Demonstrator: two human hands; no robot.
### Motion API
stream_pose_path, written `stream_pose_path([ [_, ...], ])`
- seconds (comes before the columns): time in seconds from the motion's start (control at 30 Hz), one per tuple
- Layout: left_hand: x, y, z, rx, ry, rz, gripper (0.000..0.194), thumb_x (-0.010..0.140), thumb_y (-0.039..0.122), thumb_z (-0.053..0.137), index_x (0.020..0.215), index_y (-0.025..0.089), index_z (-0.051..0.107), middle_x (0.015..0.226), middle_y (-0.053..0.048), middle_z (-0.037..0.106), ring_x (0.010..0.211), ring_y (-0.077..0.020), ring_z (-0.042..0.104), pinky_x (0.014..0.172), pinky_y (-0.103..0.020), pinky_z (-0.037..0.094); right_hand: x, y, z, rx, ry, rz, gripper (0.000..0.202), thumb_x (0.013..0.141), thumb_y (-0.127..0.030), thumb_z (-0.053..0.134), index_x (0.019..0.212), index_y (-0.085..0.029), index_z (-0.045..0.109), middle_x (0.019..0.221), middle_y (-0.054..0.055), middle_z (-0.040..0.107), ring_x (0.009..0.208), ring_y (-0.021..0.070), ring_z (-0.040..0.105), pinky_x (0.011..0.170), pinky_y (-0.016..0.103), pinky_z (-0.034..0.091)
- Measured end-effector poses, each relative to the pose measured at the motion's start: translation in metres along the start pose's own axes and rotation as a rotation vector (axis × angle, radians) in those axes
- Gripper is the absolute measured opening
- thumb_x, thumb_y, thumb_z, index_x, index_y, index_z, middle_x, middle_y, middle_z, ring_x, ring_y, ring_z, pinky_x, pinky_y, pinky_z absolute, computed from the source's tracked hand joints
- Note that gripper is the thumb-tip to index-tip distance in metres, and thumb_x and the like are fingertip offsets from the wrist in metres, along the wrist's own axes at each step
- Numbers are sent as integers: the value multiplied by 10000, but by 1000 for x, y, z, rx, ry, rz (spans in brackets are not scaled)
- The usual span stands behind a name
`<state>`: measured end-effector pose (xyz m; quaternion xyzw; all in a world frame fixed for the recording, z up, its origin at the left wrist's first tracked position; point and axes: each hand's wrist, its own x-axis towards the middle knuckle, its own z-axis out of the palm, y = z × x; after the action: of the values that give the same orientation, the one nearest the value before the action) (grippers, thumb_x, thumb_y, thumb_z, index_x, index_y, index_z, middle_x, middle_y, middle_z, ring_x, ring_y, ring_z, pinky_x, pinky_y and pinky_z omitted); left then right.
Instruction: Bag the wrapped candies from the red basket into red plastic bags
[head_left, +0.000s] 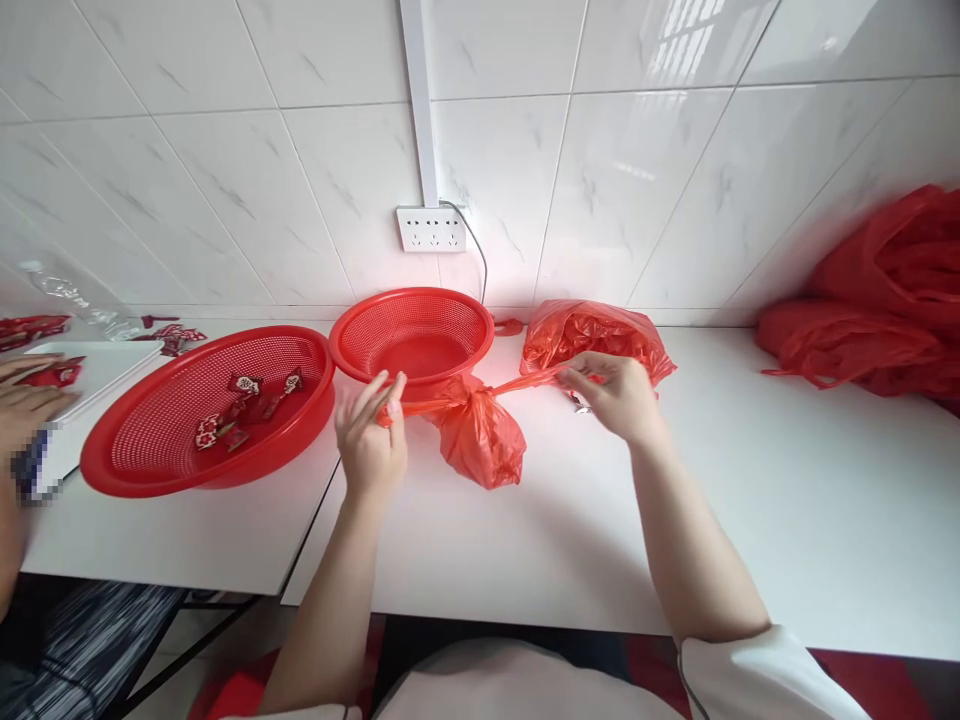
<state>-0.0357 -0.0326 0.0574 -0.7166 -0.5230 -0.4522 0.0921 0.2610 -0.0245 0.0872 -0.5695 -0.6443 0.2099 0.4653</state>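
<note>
A filled red plastic bag [484, 440] hangs or rests just over the white table, its neck gathered into what looks like a knot. My left hand [373, 432] pinches one handle of the bag and my right hand [611, 395] grips the other. Both handles are stretched taut to the sides. What fills the bag does not show through. Right behind it stands a round red basket [412, 300] with no contents visible. Close to my right hand lies a heap of red plastic bags [592, 335], with a small shiny scrap partly hidden below.
A larger red basket [210, 465] on the left holds several small wrapped packets [247, 405]. At far left a co-worker's hand [30, 400] is over a white tray [112, 375]. Red bundles [862, 330] lie at far right. A socket strip [431, 230] is on the tiled wall.
</note>
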Motion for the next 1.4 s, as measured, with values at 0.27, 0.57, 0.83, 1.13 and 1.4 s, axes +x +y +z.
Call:
stream_pose_path([
  [0.27,-18,-2,12,-237,-279,-373,437,979,392,325,1158,210,679,1281,-80,618,1254,-216,515,1087,-376,345,0,30,-24,-143,-77,58,220,832,-309,541,881,-211,732,874,47,737,805,225,683,689,328,511],
  [0.57,-37,-5,27,-695,-319,-639,551,909,500,487,1382,219,470,1347,-115,555,1265,-253,502,1052,-390,392,-26,-8,54,-299,-380,-351,514,865,-410,562,1340,-225,499,1441,128,452,1289,304,455,1038,509,381],
  [0.83,-53,-37,18,-684,-164,-709,446,847,532,553,1094,171,637,1191,-131,634,1099,-258,603,915,-363,476,-43,4,70,-503,-576,-238,443,810,-67,449,1203,-242,558,1154,79,616,925,192,630,704,273,470],
  [1.13,-104,-100,-24,-603,-168,-1033,435,770,509,616,1022,158,665,966,-98,701,930,-230,665,881,-354,485,-70,95,-111,-605,-386,215,396,720,-126,463,1055,-265,619,971,65,685,857,225,648,709,321,472],
  [1.4,-102,-101,-47,-598,40,-1162,420,786,454,627,1093,171,589,935,-96,685,826,-225,689,820,-399,537,-60,185,-225,-1010,153,678,413,718,-247,607,1128,-305,597,1096,254,637,950,414,637,679,554,477],
])
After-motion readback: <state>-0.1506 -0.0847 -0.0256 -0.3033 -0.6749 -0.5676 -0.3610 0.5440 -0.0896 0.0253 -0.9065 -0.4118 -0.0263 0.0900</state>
